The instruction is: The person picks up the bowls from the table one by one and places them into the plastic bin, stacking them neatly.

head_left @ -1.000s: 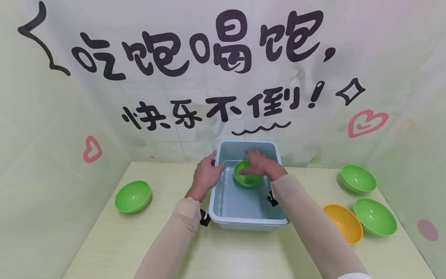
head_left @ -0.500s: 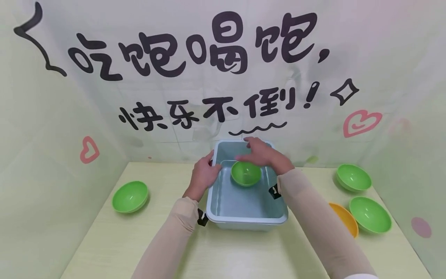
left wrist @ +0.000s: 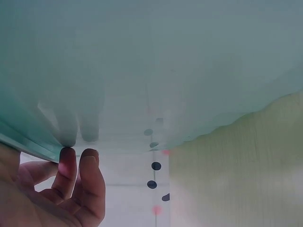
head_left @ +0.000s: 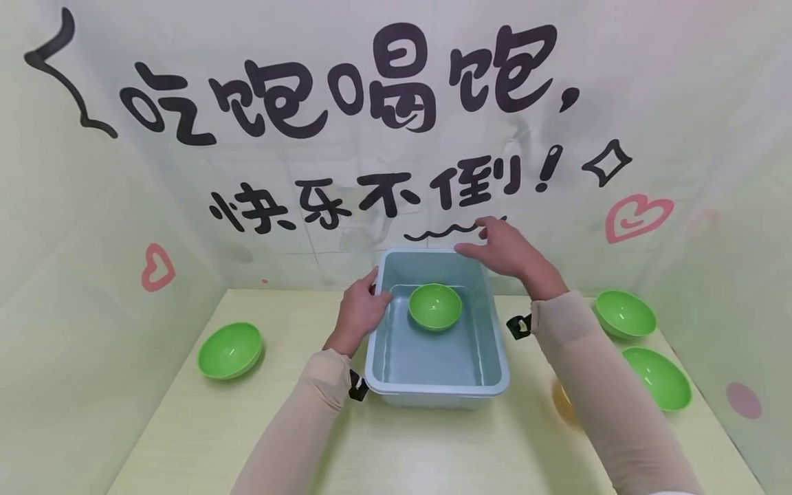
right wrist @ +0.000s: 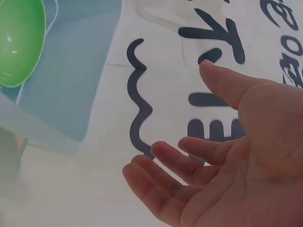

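A light blue plastic basin (head_left: pixel 436 390) stands on the table in the middle of the head view, with one small green bowl (head_left: pixel 435 306) upright inside, toward its back. My left hand (head_left: pixel 360 311) grips the basin's left rim. Its thumb lies over the rim, and its bent fingertips (left wrist: pixel 90 161) touch the outer wall in the left wrist view. My right hand (head_left: pixel 507 247) is raised above the basin's back right corner, holding nothing. In the right wrist view its fingers (right wrist: pixel 156 198) are loosely spread, apart from the basin.
Another green bowl (head_left: pixel 230 350) sits at the table's left. Two green bowls, one farther back (head_left: pixel 625 313) and a larger-looking bowl (head_left: pixel 662 378), are at the right. An orange bowl (head_left: pixel 562 402) is mostly hidden by my right sleeve. A printed curtain (head_left: pixel 346 158) hangs behind the table (head_left: pixel 297 316).
My right hand has let go of the small green bowl inside the basin, then risen and moved right, out of the basin. My left hand stays on the rim.
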{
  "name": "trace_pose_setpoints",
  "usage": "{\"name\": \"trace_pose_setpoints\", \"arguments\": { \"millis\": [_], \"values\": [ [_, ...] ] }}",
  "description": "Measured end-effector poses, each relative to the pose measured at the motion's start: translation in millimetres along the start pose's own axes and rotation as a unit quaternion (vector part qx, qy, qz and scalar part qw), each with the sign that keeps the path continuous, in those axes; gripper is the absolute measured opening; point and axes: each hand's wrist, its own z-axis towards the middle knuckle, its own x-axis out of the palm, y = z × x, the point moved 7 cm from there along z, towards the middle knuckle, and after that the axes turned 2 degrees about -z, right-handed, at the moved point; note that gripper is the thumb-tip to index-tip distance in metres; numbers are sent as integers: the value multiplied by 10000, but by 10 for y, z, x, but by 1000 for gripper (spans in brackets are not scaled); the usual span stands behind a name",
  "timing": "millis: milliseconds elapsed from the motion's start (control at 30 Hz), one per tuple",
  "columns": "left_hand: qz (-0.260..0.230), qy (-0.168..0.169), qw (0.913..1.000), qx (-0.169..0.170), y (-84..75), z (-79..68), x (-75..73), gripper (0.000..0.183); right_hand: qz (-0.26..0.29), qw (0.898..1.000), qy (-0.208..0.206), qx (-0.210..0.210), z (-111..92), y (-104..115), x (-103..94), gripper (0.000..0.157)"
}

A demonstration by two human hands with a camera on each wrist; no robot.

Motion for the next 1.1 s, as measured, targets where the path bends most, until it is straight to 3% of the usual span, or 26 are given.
{"name": "trace_pose_setpoints", "arguments": {
  "millis": [500,800,1100],
  "values": [
    [-45,56,9999,-109,9,-7,12,68,78,9975,0,707,-293,-592,-148,87],
    [-27,38,10000,-60,-7,-12,-27,67,96,9955,-47,940,-476,-778,-210,92],
    [-69,97,9998,-160,15,-5,-2,69,28,9948,-346,959,-698,-972,-183,92]
  ]
}}
